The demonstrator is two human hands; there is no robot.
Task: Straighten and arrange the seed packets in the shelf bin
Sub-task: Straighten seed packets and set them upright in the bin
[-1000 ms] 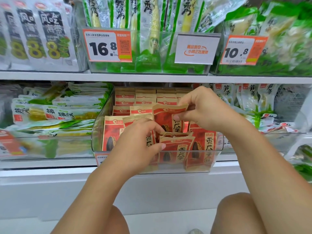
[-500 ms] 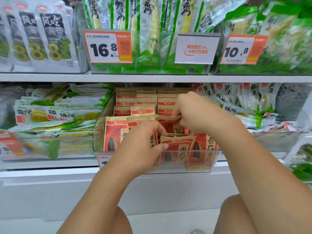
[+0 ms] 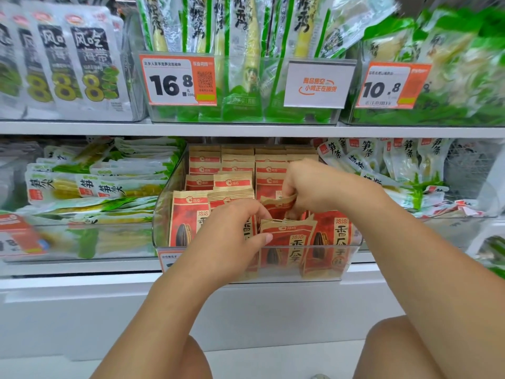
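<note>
I see my left hand (image 3: pixel 232 236) gripping upright sunflower seed packets (image 3: pixel 289 242) at the front of the clear shelf bin (image 3: pixel 164 214); my right hand (image 3: pixel 314 187) pinches one bent packet (image 3: pixel 276 205) just behind.

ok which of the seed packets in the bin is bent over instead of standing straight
The seed packet pinched by the right hand, just behind the front row: its top edge is folded and tilted, while the others stand upright in rows.
</note>
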